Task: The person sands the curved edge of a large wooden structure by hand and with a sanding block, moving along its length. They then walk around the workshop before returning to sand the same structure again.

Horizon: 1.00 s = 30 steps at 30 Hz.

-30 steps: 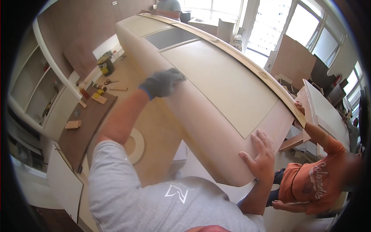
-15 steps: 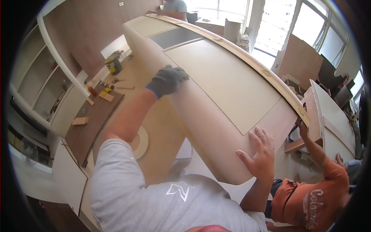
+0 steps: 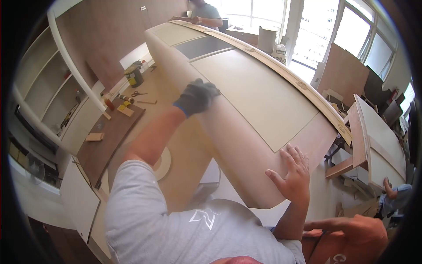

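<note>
A large pale piece with a rounded long side (image 3: 228, 136) lies in front of me, with a cream panel (image 3: 259, 97) and a dark strip (image 3: 203, 46) in its top. My left hand (image 3: 198, 97), in a dark grey glove with a blue cuff, presses on the rounded side with its fingers curled together; anything under them is hidden. Nearer to me, my bare right hand (image 3: 292, 172) lies on the near end of the piece, fingers spread. A thin wooden strip (image 3: 290, 78) runs along the far edge.
Left of the piece, a tabletop (image 3: 178, 143) bears a can (image 3: 133, 75), scissors (image 3: 139, 93), a roll of tape (image 3: 126, 98) and a wooden block (image 3: 95, 137). One person (image 3: 204, 14) stands at the far end. Another in orange (image 3: 351, 240) bends low at right. Another panel (image 3: 382, 141) stands beyond.
The person in orange has moved lower and toward me, their arm no longer at the corner of the piece. The view has shifted slightly. My hands remain on the piece.
</note>
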Motion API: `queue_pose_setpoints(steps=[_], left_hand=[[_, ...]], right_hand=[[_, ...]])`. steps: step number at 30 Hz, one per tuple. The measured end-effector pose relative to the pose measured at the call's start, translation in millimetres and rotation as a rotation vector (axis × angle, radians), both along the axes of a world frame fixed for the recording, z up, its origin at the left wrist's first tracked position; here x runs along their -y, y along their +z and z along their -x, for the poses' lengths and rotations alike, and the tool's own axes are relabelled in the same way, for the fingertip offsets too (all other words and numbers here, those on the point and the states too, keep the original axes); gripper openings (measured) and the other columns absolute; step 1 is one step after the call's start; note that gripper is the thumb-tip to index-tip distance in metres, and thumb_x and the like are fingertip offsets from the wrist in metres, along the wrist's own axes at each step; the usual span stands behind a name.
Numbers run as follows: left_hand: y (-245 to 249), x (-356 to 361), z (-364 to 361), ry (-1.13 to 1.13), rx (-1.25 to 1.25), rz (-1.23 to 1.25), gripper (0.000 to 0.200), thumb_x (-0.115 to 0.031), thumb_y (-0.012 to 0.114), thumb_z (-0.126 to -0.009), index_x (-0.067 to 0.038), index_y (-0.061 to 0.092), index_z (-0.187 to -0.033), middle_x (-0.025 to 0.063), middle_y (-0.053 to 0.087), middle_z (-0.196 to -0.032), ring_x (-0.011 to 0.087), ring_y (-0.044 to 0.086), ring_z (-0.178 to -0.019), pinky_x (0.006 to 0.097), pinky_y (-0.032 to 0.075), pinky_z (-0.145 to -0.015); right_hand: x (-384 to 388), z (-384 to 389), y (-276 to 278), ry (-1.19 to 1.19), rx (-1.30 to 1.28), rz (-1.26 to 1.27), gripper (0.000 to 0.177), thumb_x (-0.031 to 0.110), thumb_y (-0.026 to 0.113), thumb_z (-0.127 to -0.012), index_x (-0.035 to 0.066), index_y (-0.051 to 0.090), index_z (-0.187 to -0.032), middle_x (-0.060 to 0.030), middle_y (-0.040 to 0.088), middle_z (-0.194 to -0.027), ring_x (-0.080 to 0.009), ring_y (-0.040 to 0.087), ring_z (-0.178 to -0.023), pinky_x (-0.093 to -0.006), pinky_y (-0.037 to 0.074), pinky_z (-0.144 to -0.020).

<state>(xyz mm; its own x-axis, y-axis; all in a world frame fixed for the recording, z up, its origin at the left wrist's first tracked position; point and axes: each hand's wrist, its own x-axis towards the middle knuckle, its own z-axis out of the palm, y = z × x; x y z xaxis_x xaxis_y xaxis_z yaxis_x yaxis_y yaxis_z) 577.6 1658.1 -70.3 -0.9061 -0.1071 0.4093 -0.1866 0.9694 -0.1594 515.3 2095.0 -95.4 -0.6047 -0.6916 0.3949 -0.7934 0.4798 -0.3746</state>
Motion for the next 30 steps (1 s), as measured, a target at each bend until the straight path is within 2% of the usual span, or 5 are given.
queue_pose_setpoints(steps=[4, 17, 21, 25, 30], left_hand=[[-8.8, 2.8, -8.2, -0.134, -0.043, -0.029, 0.040, -0.008, 0.062, -0.089, -0.023, 0.080, -0.122, -0.0025, 0.076, -0.128, 0.0350, 0.068, -0.102, 0.0441, 0.059, -0.095], [5.2, -4.4, 7.8, 0.197, 0.030, -0.051, 0.032, -0.015, 0.061, -0.099, -0.023, 0.081, -0.122, 0.0057, 0.072, -0.123, 0.0370, 0.067, -0.109, 0.0450, 0.056, -0.101], [-29.7, 23.0, 5.8, -0.086, -0.147, -0.027, 0.029, -0.017, 0.061, -0.097, -0.024, 0.081, -0.117, 0.0047, 0.070, -0.119, 0.0368, 0.066, -0.105, 0.0497, 0.057, -0.092], [-5.5, 6.0, 14.2, 0.281, 0.035, 0.077, 0.035, -0.018, 0.062, -0.096, -0.029, 0.079, -0.125, 0.0047, 0.070, -0.119, 0.0377, 0.067, -0.107, 0.0493, 0.058, -0.096], [-25.7, 16.5, 3.8, 0.025, -0.118, -0.087, 0.035, -0.015, 0.061, -0.097, -0.028, 0.079, -0.123, 0.0068, 0.069, -0.122, 0.0379, 0.068, -0.105, 0.0502, 0.059, -0.092]], right_hand=[[-1.3, 0.7, -2.2, -0.003, 0.021, 0.007, 0.075, 0.052, 0.087, -0.083, 0.007, 0.067, -0.140, -0.0224, 0.059, -0.154, -0.0494, 0.046, -0.149, -0.0658, 0.027, -0.124], [0.8, 2.2, -11.0, 0.007, -0.033, 0.016, 0.075, 0.053, 0.086, -0.084, 0.005, 0.067, -0.139, -0.0207, 0.060, -0.154, -0.0472, 0.045, -0.149, -0.0611, 0.028, -0.123], [1.0, 3.0, -8.0, 0.019, -0.049, 0.045, 0.073, 0.051, 0.087, -0.083, 0.005, 0.067, -0.136, -0.0193, 0.061, -0.150, -0.0437, 0.048, -0.145, -0.0585, 0.032, -0.119], [1.4, -5.4, 17.8, -0.023, 0.134, -0.113, 0.081, 0.056, 0.082, -0.087, 0.004, 0.065, -0.147, -0.0204, 0.055, -0.162, -0.0405, 0.040, -0.158, -0.0560, 0.022, -0.132], [2.2, -3.5, 12.6, -0.007, 0.124, -0.094, 0.083, 0.058, 0.081, -0.087, 0.004, 0.064, -0.147, -0.0206, 0.054, -0.162, -0.0405, 0.040, -0.158, -0.0561, 0.022, -0.132]])
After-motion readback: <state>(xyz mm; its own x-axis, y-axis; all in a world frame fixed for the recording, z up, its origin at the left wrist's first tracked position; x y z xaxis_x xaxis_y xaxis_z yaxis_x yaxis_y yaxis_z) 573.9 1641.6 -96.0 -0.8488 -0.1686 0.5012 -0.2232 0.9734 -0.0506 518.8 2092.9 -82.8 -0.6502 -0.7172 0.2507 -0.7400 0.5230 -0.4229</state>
